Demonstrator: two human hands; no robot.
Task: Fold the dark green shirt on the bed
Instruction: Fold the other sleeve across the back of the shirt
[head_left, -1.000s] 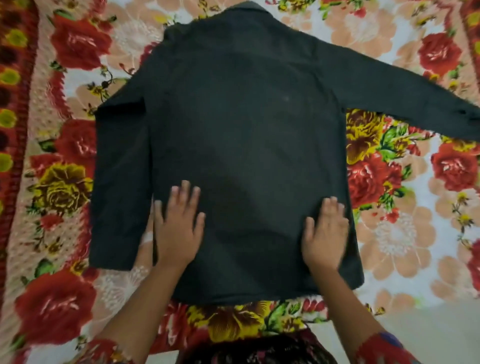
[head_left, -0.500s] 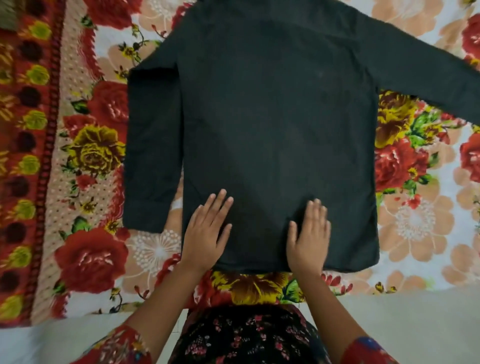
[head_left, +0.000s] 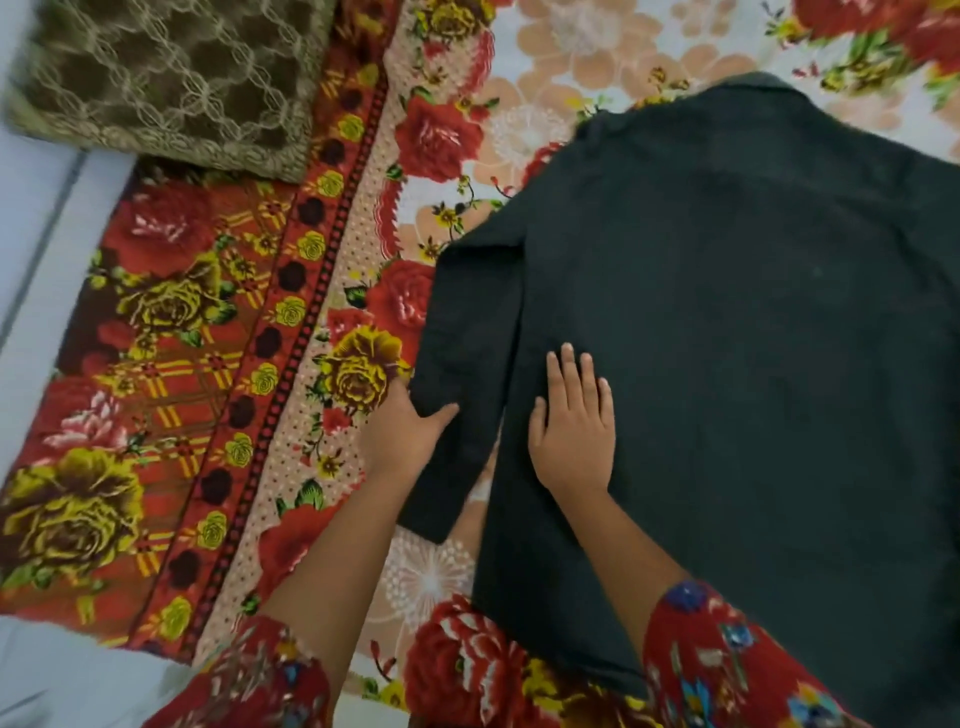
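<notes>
The dark green shirt (head_left: 737, 332) lies flat, back side up, on the flowered bedspread, collar at the far end. Its left sleeve (head_left: 467, 374) hangs straight down beside the body. My left hand (head_left: 402, 436) grips that sleeve near the cuff, thumb on top and fingers tucked under the outer edge. My right hand (head_left: 574, 426) lies flat with fingers spread on the shirt's body, just right of the sleeve. The shirt's right side runs out of view.
The bedspread (head_left: 244, 395) has a red and yellow floral border on the left. A brown lace-patterned cushion (head_left: 166, 78) sits at the far left corner. Pale floor (head_left: 36, 249) shows past the bed's left edge.
The view has swung left. My left hand left the shirt's hem and took hold of the left sleeve. My right hand shifted from the hem's right part to the left side of the body.
</notes>
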